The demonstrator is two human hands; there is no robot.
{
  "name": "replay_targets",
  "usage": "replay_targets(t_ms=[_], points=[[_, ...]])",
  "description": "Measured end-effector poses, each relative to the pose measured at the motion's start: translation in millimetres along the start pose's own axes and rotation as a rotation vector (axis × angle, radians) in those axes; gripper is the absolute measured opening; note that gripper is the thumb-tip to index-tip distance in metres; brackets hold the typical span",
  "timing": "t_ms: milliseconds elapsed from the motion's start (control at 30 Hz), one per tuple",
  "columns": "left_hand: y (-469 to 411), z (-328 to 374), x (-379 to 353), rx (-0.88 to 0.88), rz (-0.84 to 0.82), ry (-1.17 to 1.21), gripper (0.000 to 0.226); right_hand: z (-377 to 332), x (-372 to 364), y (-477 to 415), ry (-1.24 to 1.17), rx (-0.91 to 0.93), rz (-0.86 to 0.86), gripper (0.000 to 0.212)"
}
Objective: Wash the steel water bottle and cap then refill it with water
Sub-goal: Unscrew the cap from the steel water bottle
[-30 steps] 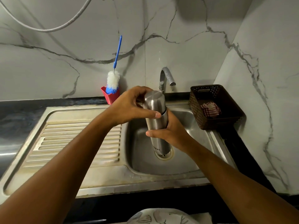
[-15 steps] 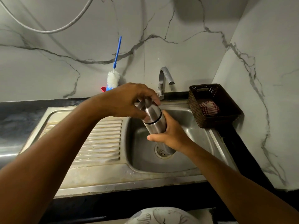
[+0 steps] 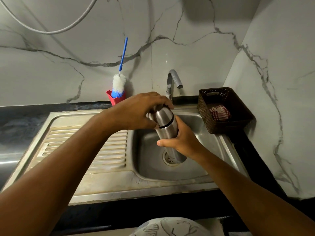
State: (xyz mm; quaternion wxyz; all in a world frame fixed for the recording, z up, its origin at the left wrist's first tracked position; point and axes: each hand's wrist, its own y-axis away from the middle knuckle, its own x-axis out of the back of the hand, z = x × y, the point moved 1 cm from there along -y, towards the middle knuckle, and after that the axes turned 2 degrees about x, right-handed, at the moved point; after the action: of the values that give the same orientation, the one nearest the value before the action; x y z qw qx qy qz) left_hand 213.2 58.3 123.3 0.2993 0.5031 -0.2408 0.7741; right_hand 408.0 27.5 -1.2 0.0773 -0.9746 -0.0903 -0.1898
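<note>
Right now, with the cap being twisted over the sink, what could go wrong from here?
1. The cap may slip from the left hand once it comes free and drop into the sink.
2. The bottle is tilted; anything inside could spill when it opens.
3. The right hand holds the smooth steel body alone, so that grip might slide under twisting.

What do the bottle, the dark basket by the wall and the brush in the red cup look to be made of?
The bottle looks like brushed steel: grey, with soft streaky reflections. The basket is probably moulded plastic, dark brown and matt, its walls pierced in an even pattern of small holes. The brush has fluffy white and blue bristles, likely synthetic, on what looks like a thin wire stem with a glossy blue plastic handle.
</note>
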Motion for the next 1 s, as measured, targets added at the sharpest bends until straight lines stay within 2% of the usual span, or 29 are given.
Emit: replay_targets(t_ms=[133,233,433,533,767,1000], points=[[0.3,-0.7,-0.5,0.071,0.116,0.012,0.052,1.8,1.1,0.1,-0.002,0.002,0.0,0.076],[5.0,-0.9,-10.5,0.178,0.245,0.104,0.054,1.1,0.0,-0.9,-0.006,0.005,-0.004,0.075],[32.6,-16.8,-39.5,0.458,0.573,0.606,0.047,8.7,-4.6,-3.1,-0.006,-0.02,-0.031,0.071],[57.0,-43.5,-60.0,0.531,0.552,0.617,0.045,14.5,-6.4,-5.3,-0.021,-0.051,-0.014,0.069],[129.7,-117.8,-151.2,0.813,0.439,0.361,0.062,14.5,-15.2,-9.5,-0.041,-0.039,-0.024,0.067],[153.5,-144.3,-193.0,0.883,0.388,0.236,0.073,14.2,-23.0,-9.1,-0.067,-0.043,-0.024,0.063]])
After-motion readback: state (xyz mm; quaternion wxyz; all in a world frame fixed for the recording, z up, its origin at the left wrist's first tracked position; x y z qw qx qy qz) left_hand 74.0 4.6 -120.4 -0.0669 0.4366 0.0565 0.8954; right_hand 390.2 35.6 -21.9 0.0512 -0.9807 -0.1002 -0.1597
